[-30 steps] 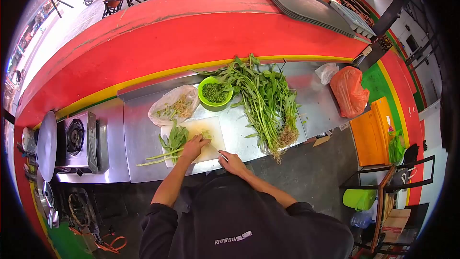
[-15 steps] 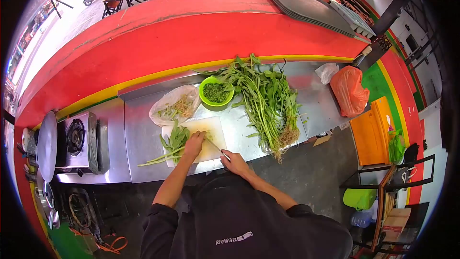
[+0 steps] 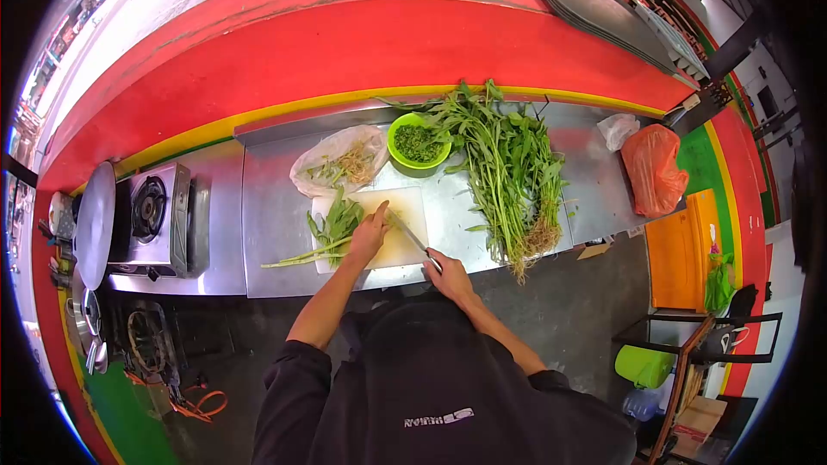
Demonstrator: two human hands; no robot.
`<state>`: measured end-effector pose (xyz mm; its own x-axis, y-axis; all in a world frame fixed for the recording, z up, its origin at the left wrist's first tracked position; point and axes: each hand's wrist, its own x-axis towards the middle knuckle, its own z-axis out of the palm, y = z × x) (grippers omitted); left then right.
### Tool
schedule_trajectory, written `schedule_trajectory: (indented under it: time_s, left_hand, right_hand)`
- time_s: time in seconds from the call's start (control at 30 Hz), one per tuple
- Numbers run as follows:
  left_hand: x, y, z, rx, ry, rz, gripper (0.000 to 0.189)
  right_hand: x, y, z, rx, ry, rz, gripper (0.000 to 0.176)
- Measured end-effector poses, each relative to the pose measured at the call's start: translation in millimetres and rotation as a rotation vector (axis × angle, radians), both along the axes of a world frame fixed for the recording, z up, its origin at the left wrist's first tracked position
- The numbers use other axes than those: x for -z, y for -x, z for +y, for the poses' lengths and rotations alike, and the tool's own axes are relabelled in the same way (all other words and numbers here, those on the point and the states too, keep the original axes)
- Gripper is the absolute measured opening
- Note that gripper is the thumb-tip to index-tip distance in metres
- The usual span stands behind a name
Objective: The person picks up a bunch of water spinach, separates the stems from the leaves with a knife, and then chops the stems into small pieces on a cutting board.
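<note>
My right hand point(image 3: 448, 274) grips the handle of a kitchen knife point(image 3: 410, 233), its blade slanting away across the white cutting board point(image 3: 409, 250). On the board, just left of the blade, my left hand point(image 3: 370, 235) has its fingers held together; whatever is under them is hidden. Leafy greens point(image 3: 338, 222) lie beside that hand, their stems stretching left past the board's edge. Beyond the board stand a lime-green bowl point(image 3: 395, 149) of chopped greens and a clear plastic bag point(image 3: 303, 174) with stalks and roots on it.
A large heap of long-stemmed greens point(image 3: 495, 172) lies to the right on the steel counter point(image 3: 276, 215). Farther right sits a red plastic bag point(image 3: 655, 170). At the left is a gas stove point(image 3: 153, 211). A red wall point(image 3: 388, 47) runs behind the counter.
The whole view has shifted, so the counter appears higher and farther right. My left fingertips have moved slightly toward the board's far edge, and more of the knife blade shows.
</note>
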<state>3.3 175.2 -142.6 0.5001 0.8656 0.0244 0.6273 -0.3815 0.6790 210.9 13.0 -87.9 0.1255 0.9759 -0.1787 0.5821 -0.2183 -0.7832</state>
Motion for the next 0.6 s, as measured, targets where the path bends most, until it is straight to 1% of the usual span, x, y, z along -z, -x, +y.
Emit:
schedule_trajectory:
  time_s: [0.03,0.07,0.13,0.17,0.23,0.27,0.33,0.37,0.43,0.5,0.53,0.6]
  left_hand:
    - [3.7,0.9,-0.3,0.024,-0.027,-0.055,0.071]
    - [7.7,0.7,-0.8,0.021,-0.022,-0.055,0.071]
    - [11.6,-0.5,-3.6,-0.029,-0.042,-0.161,0.061]
    - [13.7,-1.2,-5.7,-0.033,-0.035,-0.163,0.061]
    - [11.6,-2.3,-9.9,-0.072,-0.099,-0.242,0.050]
    - [10.4,-1.6,-11.6,-0.078,-0.092,-0.242,0.050]
    - [11.6,0.6,-13.3,-0.041,-0.168,-0.158,0.033]
    - [12.1,1.5,-13.2,-0.047,-0.161,-0.156,0.033]
    - [16.1,3.2,-11.3,0.033,-0.266,-0.105,0.018]
    - [17.7,2.0,-12.9,-0.002,-0.253,-0.104,0.015]
    - [17.0,1.3,-14.7,-0.032,-0.247,-0.105,0.012]
    - [17.4,3.0,-14.5,-0.025,-0.235,-0.126,0.012]
  right_hand:
    - [-0.9,-0.4,-0.7,0.023,0.014,0.024,0.043]
    - [-1.8,-0.1,-3.1,0.006,-0.021,0.066,0.044]
    - [2.1,2.4,-7.2,-0.007,-0.044,0.092,0.044]
    - [3.9,3.0,-8.9,-0.018,-0.072,0.118,0.045]
    - [2.3,2.7,-10.2,-0.028,-0.015,0.084,0.046]
    - [1.5,1.9,-10.4,-0.003,0.024,0.094,0.045]
    - [-4.0,1.5,-10.6,0.017,0.071,0.106,0.044]
    - [-7.1,0.5,-11.5,0.025,0.097,0.135,0.044]
    - [-7.6,-0.1,-13.7,0.028,0.131,0.165,0.044]
    - [-9.6,1.6,-16.3,0.009,0.155,0.246,0.045]
    - [-11.7,2.6,-18.0,0.009,0.164,0.248,0.045]
    - [-15.1,3.3,-19.9,-0.004,0.226,0.231,0.046]
